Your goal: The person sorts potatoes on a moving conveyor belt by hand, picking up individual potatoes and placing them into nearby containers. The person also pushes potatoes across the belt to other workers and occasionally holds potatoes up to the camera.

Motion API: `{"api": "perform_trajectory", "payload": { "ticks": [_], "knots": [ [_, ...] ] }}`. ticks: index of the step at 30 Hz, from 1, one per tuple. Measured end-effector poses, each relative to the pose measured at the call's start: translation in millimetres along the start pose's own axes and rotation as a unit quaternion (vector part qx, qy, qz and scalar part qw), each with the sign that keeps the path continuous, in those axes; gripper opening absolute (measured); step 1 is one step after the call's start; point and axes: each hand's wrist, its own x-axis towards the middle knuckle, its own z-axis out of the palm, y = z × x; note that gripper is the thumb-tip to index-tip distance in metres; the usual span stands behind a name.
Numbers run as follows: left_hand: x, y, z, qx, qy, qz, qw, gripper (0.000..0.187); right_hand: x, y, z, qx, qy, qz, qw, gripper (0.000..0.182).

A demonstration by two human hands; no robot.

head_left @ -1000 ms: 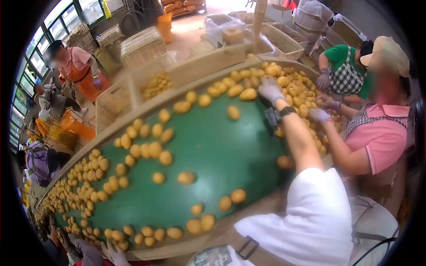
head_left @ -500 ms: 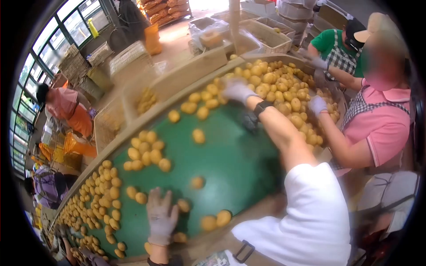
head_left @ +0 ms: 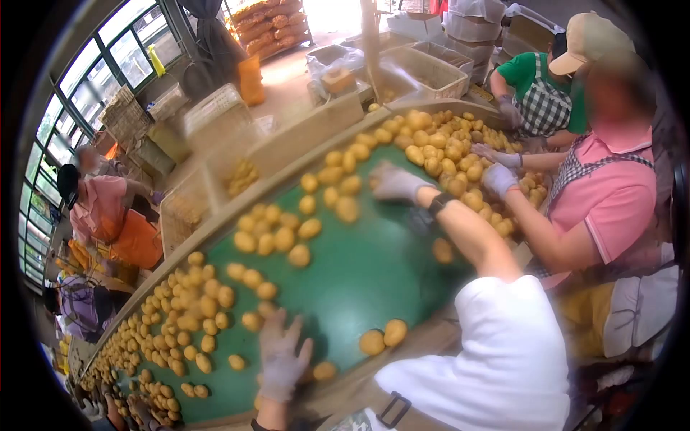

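Note:
My left hand, in a pale glove, is over the near side of the green belt with its fingers spread. Loose potatoes lie by its thumb, and others are just beyond its fingertips. Across the belt, my right hand is also gloved, its fingers curled down. They seem to close on a potato, mostly hidden, at the edge of a large potato pile. A dark shape shows below my right wrist. Two potatoes rest near the belt's front edge.
A co-worker in pink has both gloved hands in the pile at right; another in green stands behind. A wooden rail borders the belt's far side. Many potatoes cover the left end. Crates stand beyond.
My right hand has shifted slightly down and its fingers are more curled. My left hand has moved a little right. Potatoes on the belt have moved rightward; the co-worker's hands have moved over the pile.

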Motion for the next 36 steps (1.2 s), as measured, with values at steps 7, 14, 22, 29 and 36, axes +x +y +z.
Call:
{"api": "perform_trajectory", "payload": {
  "ticks": [7,14,22,29,36],
  "knots": [
    [32.2,6.7,-1.3,0.009,-0.027,0.051,0.998,0.053,-62.6,-61.4,-126.0,0.112,0.516,-0.255,0.810,0.023],
    [65.2,34.0,8.3,-0.011,-0.072,0.112,0.991,0.056,44.8,69.4,-202.2,-0.034,0.604,-0.091,0.791,0.057],
    [67.7,29.7,15.9,0.002,-0.030,0.120,0.992,0.061,-11.3,149.0,-51.4,0.081,0.103,0.175,0.976,0.038],
    [76.1,31.0,14.1,-0.034,-0.017,0.131,0.991,0.053,-40.9,-30.4,-102.7,0.414,0.160,-0.088,0.892,0.043],
    [-17.9,-23.8,-29.1,-0.012,0.022,-0.008,1.000,0.045,-97.5,-251.0,-135.0,0.379,0.590,-0.494,0.514,0.047]
  ]
}}
